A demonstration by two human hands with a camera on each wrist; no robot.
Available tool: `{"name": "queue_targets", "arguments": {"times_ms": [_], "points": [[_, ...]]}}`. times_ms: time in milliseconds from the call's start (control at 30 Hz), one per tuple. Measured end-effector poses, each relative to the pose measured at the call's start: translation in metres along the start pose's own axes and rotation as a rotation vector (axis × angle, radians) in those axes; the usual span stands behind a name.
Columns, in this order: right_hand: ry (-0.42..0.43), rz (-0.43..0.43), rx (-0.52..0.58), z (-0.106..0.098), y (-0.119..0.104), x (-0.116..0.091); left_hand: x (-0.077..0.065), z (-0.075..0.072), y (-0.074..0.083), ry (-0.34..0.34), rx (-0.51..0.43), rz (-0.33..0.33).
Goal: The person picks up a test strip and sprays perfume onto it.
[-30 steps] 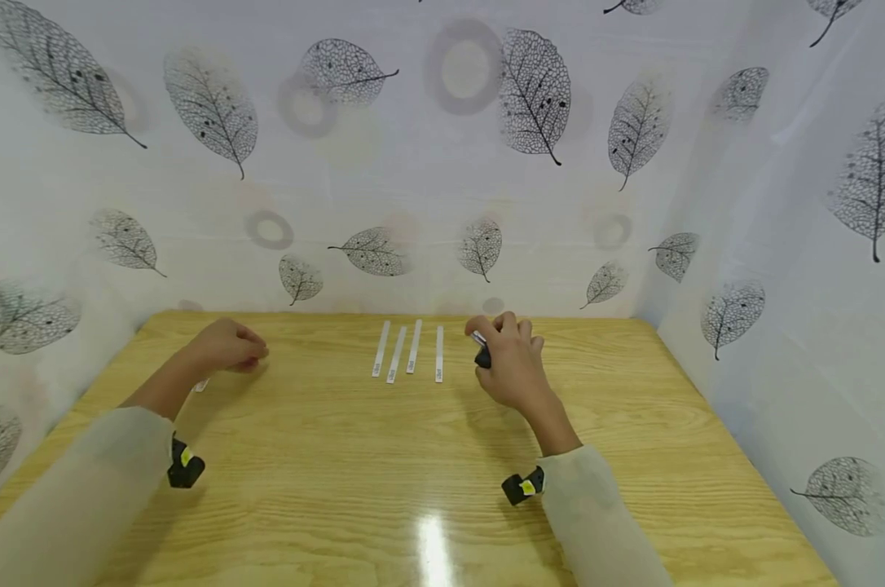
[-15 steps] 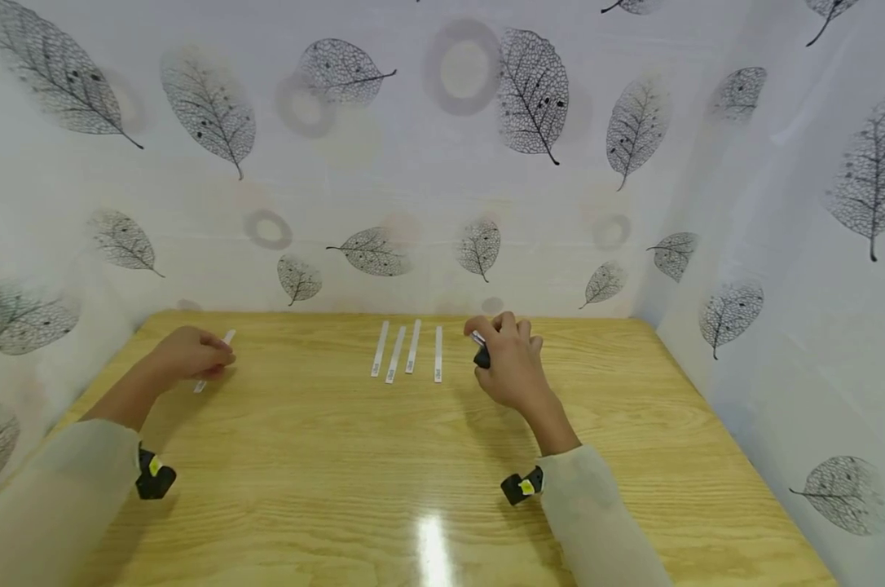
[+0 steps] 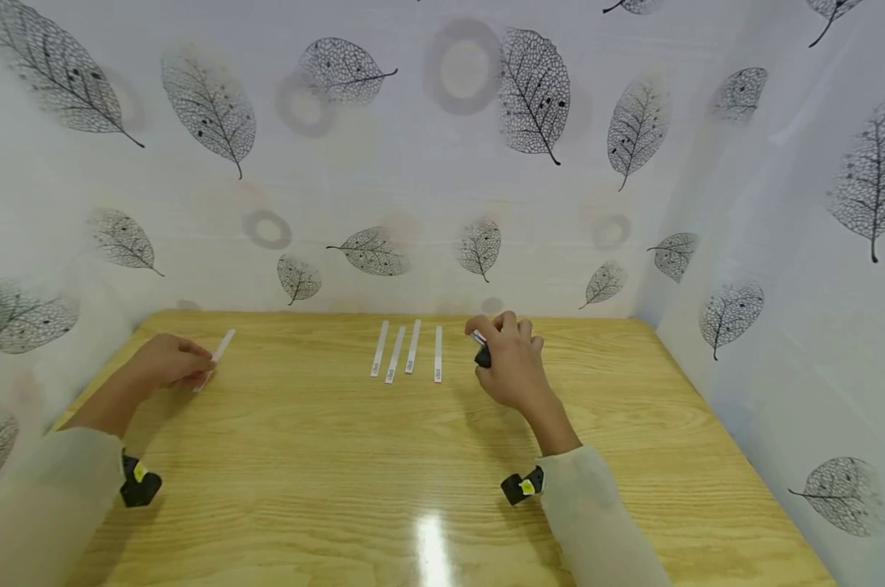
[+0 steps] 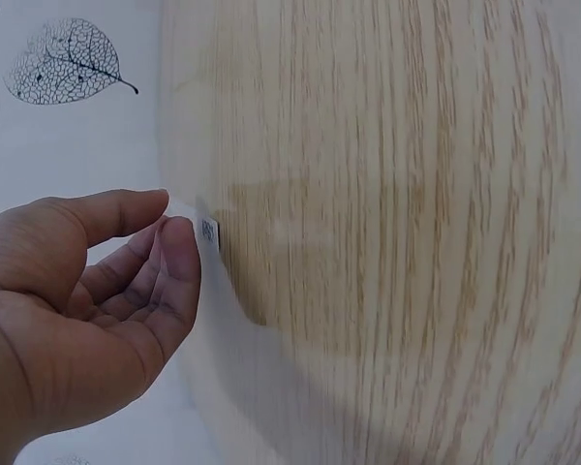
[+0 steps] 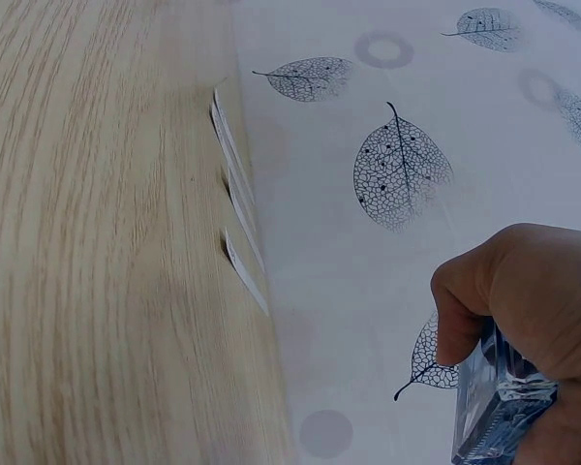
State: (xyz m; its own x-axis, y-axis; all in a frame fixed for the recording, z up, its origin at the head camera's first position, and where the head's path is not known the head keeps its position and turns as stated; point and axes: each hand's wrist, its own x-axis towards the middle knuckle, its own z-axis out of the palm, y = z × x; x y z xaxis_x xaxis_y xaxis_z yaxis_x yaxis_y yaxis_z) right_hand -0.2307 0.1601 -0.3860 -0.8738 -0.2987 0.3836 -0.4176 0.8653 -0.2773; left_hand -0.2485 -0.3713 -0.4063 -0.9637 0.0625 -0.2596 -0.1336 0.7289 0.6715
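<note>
At the left of the wooden table, a white paper strip (image 3: 224,342) lies slanted. My left hand (image 3: 169,360) is beside it, its fingertips at the strip's near half. In the left wrist view my left hand (image 4: 116,281) has a small gap between thumb and fingers. The strip's printed end (image 4: 210,233) shows just beyond them; whether they touch it I cannot tell. My right hand (image 3: 514,363) grips a clear, faceted glass bottle (image 5: 489,402), probably a perfume bottle, largely hidden by the hand. A dark part (image 3: 482,356) shows beneath its fingers.
Several similar white strips (image 3: 438,355) lie side by side at the table's back, left of the right hand. A pale curtain (image 3: 413,187) with a leaf print hangs behind and at both sides. Light glares off the table (image 3: 325,489) near its front.
My left hand has moved left and slightly nearer, from beyond the single strip to its left side, uncovering most of that strip. The right hand with the bottle has stayed in place.
</note>
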Motion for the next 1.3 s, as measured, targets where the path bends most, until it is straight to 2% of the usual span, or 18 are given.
{"name": "queue_targets", "arguments": {"times_ms": [200, 500, 733, 967, 1300], "points": [[0.005, -0.007, 0.002, -0.0002, -0.0005, -0.0003, -0.0029, -0.0030, -0.0058, 0.017, -0.013, -0.023], [0.006, -0.007, 0.004, -0.0006, -0.0009, -0.0007, -0.0040, -0.0034, -0.0094, -0.011, -0.086, -0.072], [0.006, -0.007, 0.004, -0.0005, -0.0010, -0.0007, -0.0064, -0.0028, -0.0070, 0.001, -0.077, -0.090], [0.003, -0.008, 0.005, -0.0010, -0.0015, -0.0006, -0.0090, -0.0020, -0.0005, -0.017, -0.134, -0.114], [0.005, -0.007, 0.009, -0.0009, -0.0011, -0.0010, -0.0048, -0.0011, -0.0026, -0.026, -0.148, -0.124]]}}
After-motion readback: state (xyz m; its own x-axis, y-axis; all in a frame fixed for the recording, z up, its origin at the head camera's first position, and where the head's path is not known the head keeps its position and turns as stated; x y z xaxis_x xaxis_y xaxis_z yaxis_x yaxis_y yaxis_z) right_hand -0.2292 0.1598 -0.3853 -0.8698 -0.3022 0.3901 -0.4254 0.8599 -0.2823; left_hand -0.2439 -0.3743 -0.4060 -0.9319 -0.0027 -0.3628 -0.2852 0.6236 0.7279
